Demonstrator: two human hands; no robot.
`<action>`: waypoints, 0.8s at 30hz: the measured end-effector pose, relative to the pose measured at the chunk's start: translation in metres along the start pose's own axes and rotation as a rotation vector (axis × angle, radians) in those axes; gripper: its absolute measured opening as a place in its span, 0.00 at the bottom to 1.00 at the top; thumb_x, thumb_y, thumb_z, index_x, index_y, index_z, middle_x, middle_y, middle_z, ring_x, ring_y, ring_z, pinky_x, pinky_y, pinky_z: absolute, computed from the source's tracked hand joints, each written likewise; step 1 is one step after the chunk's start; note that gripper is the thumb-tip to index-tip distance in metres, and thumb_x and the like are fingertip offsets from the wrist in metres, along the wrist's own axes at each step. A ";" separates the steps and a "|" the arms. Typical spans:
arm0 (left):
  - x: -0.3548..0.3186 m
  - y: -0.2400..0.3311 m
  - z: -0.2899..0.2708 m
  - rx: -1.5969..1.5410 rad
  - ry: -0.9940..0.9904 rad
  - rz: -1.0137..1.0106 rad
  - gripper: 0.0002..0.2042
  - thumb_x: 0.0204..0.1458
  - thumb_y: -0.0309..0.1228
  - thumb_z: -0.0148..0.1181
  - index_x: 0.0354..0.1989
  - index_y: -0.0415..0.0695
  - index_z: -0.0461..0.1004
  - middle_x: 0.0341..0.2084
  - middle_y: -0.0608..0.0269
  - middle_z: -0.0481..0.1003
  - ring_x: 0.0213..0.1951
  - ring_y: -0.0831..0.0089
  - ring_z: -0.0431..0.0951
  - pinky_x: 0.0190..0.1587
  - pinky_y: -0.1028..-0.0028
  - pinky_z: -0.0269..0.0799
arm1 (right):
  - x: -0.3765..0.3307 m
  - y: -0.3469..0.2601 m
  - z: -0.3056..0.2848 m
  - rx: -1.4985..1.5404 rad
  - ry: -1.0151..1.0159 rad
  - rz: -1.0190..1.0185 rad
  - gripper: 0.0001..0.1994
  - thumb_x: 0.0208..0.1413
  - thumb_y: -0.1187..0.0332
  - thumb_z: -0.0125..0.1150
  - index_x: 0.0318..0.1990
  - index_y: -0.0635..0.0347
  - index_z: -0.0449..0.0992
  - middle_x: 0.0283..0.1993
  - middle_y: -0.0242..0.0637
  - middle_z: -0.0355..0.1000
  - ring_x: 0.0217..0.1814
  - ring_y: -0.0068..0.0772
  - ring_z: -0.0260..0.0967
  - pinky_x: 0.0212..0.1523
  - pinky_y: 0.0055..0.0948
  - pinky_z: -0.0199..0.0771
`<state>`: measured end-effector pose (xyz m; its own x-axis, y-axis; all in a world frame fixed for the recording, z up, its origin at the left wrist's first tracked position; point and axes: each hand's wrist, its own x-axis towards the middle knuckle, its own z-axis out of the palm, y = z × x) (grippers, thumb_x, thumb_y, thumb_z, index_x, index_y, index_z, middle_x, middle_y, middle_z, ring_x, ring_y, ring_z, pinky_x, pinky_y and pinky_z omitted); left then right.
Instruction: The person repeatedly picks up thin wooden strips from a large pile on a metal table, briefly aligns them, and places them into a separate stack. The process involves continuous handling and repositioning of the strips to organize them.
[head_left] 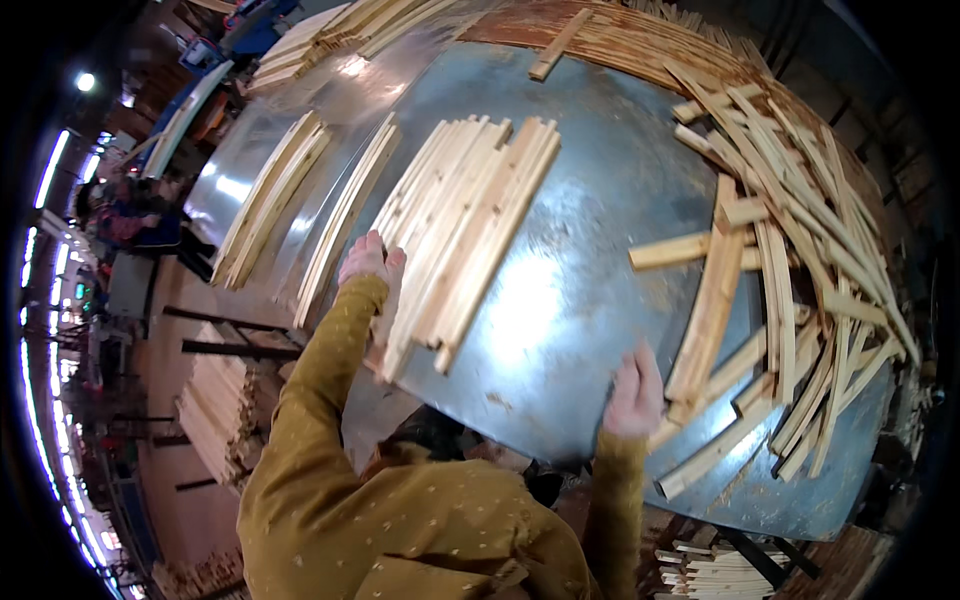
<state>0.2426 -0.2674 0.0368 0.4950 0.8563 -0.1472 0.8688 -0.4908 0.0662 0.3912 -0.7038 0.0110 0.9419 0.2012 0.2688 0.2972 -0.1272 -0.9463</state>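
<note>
A row of pale wooden strips (468, 230) lies side by side on the metal tabletop in front of me, their ends uneven. My left hand (370, 264) rests against the left edge of this row, thumb apart from the fingers, not wrapped round any strip. Over the near part of the table is my right hand (634, 395), smeared by motion, so its fingers cannot be made out. It is nearest to a jumbled heap of wooden strips (705, 315) on the right and appears to hold no strip.
Left of the row lie a narrow group of strips (350, 215) and a wider one (270, 200). A single short strip (560, 45) sits at the far edge. Stacked wood (215, 395) stands below the table at left. Another person (130, 220) is at far left.
</note>
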 end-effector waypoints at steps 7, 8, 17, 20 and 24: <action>0.126 0.011 0.009 -0.176 -0.252 -0.062 0.37 0.58 0.61 0.46 0.63 0.40 0.64 0.62 0.42 0.65 0.62 0.47 0.67 0.63 0.57 0.64 | 0.196 0.031 0.248 -0.657 -0.310 0.084 0.28 0.63 0.49 0.52 0.61 0.63 0.70 0.57 0.54 0.71 0.60 0.55 0.68 0.62 0.44 0.66; 0.117 0.020 0.006 -0.219 -0.302 -0.053 0.37 0.58 0.62 0.46 0.62 0.40 0.65 0.61 0.42 0.66 0.61 0.47 0.67 0.62 0.57 0.64 | 0.207 0.056 0.256 -0.734 -0.328 0.045 0.29 0.63 0.48 0.52 0.61 0.62 0.70 0.57 0.54 0.71 0.60 0.56 0.67 0.62 0.44 0.66; 0.154 0.007 0.008 -0.257 -0.082 0.496 0.38 0.53 0.52 0.63 0.65 0.37 0.61 0.66 0.44 0.60 0.65 0.49 0.62 0.64 0.61 0.62 | 0.238 0.028 0.273 -0.947 -0.493 0.038 0.30 0.60 0.47 0.55 0.64 0.58 0.68 0.67 0.52 0.62 0.68 0.55 0.58 0.66 0.46 0.61; 0.147 0.037 0.080 -0.608 0.171 0.299 0.39 0.51 0.45 0.68 0.66 0.36 0.59 0.64 0.43 0.61 0.64 0.55 0.64 0.62 0.64 0.65 | 0.239 0.042 0.275 -0.924 -0.492 -0.022 0.30 0.61 0.48 0.55 0.64 0.58 0.67 0.69 0.51 0.59 0.70 0.55 0.56 0.67 0.47 0.59; 0.172 0.064 -0.010 -0.893 -0.524 -0.070 0.43 0.51 0.45 0.68 0.70 0.36 0.53 0.67 0.43 0.59 0.63 0.51 0.67 0.65 0.64 0.63 | 0.231 0.051 0.264 -0.841 -0.470 0.031 0.30 0.61 0.48 0.54 0.65 0.57 0.67 0.68 0.50 0.60 0.70 0.55 0.56 0.68 0.47 0.58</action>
<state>0.3833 -0.1503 0.0260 0.5600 0.5961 -0.5753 0.6961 0.0379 0.7169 0.5832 -0.4075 -0.0229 0.8468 0.5312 -0.0260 0.4604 -0.7566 -0.4643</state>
